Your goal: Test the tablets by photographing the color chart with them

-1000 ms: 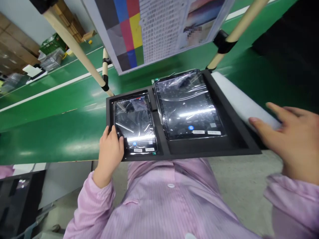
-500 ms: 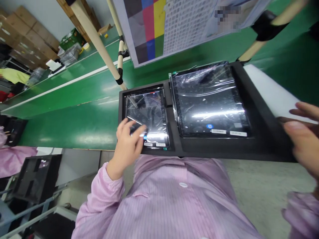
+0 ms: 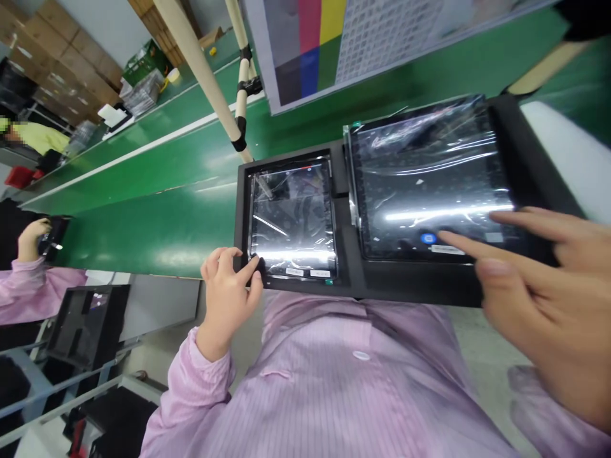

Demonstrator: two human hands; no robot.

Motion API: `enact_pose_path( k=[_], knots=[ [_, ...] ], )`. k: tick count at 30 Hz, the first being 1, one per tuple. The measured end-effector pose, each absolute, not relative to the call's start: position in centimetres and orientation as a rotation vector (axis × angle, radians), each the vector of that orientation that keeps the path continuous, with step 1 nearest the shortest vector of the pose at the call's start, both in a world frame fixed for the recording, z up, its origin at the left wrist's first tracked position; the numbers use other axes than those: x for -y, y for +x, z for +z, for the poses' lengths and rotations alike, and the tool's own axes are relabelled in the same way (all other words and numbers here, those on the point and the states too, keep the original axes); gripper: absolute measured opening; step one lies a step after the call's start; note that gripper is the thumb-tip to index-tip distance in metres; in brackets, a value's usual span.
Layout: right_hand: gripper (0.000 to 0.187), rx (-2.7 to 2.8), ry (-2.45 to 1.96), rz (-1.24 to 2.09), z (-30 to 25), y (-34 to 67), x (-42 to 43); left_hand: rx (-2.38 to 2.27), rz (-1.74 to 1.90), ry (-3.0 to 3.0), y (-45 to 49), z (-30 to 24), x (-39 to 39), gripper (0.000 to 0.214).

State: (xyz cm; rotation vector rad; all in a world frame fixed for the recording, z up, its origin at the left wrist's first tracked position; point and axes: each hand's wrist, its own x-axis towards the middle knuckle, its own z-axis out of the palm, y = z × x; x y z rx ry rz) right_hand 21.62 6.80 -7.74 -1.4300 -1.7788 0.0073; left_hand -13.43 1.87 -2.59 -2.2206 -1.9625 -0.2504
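Note:
A black tray (image 3: 410, 283) lies on the green belt and holds two film-wrapped tablets. The small tablet (image 3: 292, 213) sits in the left recess, the large tablet (image 3: 429, 172) in the right one. My left hand (image 3: 229, 296) rests at the tray's near left corner, thumb and forefinger touching the small tablet's lower left corner, fingers loosely curled. My right hand (image 3: 534, 286) hovers over the large tablet's lower edge with fingers stretched out, the forefinger tip reaching the screen beside a blue button (image 3: 428, 238).
A colour test chart (image 3: 363, 44) hangs above the green conveyor belt (image 3: 143, 210) between wooden poles (image 3: 200, 63). White foam sheet (image 3: 568, 152) lies right of the tray. Another person's hand and pink sleeve (image 3: 28, 267) work at far left, beside another black tray (image 3: 86, 324).
My right hand has moved left from the white foam onto the large tablet's screen. My left hand slid from the small tablet's screen back to its lower left corner. The view shifted left.

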Motion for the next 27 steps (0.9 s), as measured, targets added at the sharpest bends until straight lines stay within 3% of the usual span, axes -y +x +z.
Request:
enact_pose_path(
  k=[15, 19, 22, 24, 27],
  knots=[
    [0.036, 2.148, -1.437, -0.088, -6.5, 18.7, -7.1, 2.06, -0.619, -2.174, -13.4, -4.5, -5.9, 0.041],
    [0.039, 1.883, -1.451, -0.138, -6.3, 21.5, -7.5, 2.175, -0.717, -2.151, -13.2, -5.4, -6.4, 0.05],
    [0.048, 1.604, -1.702, -0.206, -7.0, 25.6, -7.8, 2.344, -0.871, -2.046, -14.4, -6.1, -6.7, 0.059],
    [0.061, 1.504, -1.909, -0.085, -7.6, 28.0, -7.8, 2.552, -0.988, -1.969, -15.6, -6.7, -6.8, 0.068],
    [0.07, 1.422, -2.231, 0.355, -7.9, 29.5, -7.5, 2.851, -1.114, -1.929, -17.3, -7.5, -6.7, 0.068]
  ],
)
